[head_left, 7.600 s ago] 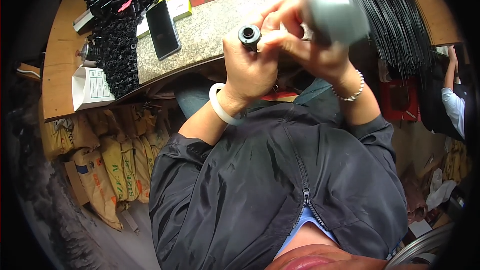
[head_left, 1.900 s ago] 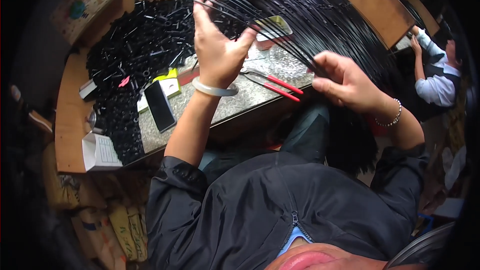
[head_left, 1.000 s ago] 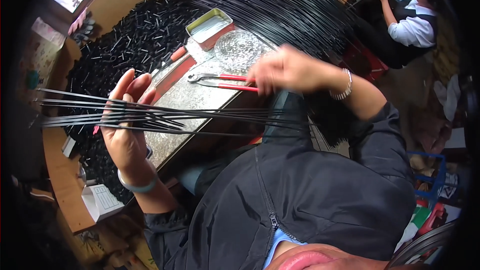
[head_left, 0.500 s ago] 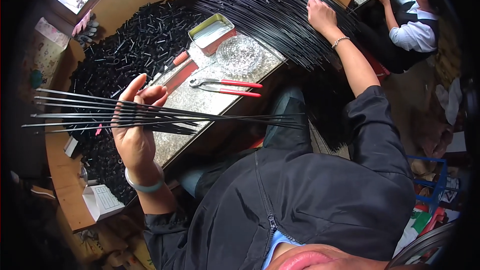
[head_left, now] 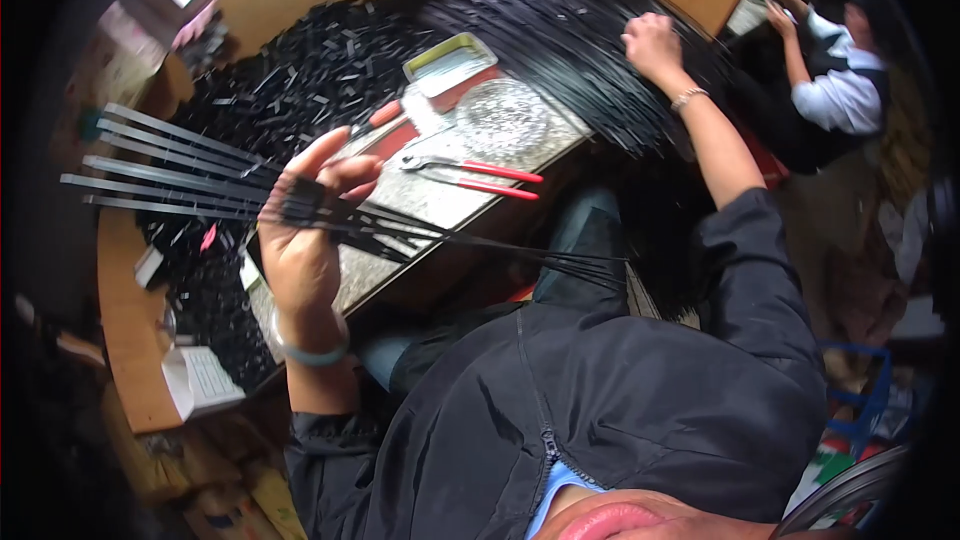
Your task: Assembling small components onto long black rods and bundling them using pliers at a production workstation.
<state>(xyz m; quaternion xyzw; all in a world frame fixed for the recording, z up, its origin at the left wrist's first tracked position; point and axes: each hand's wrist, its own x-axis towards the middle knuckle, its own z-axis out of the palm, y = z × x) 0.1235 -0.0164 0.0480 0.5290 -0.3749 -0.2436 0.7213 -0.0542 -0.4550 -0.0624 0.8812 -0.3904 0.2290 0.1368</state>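
Note:
My left hand (head_left: 305,240) is closed around several thin black rods (head_left: 185,175), its index finger raised above them. Their greyish ends fan out past the hand on the left, and the other ends converge toward my lap. Dark thicker sections on the rods lie at the palm. My right hand (head_left: 655,45) rests at the right edge of a large heap of similar black rods (head_left: 560,40), fingers curled; whatever they hold is hidden. Closest to the left hand on the pale tabletop (head_left: 390,205) lie red-handled pliers (head_left: 480,175).
A pile of small black pieces (head_left: 290,70) covers the bench's left part. Beyond the pliers are a clear round dish (head_left: 500,120), a rectangular tin (head_left: 450,65) and a small red cylinder (head_left: 385,113). A white box (head_left: 205,380) sits at the left edge. Another person (head_left: 840,80) works at far right.
The whole view has shifted and blurred. My left hand with the rods appears further right and tilted, the rods' left ends higher. My right hand is still by the rod heap, its fingers slightly lower.

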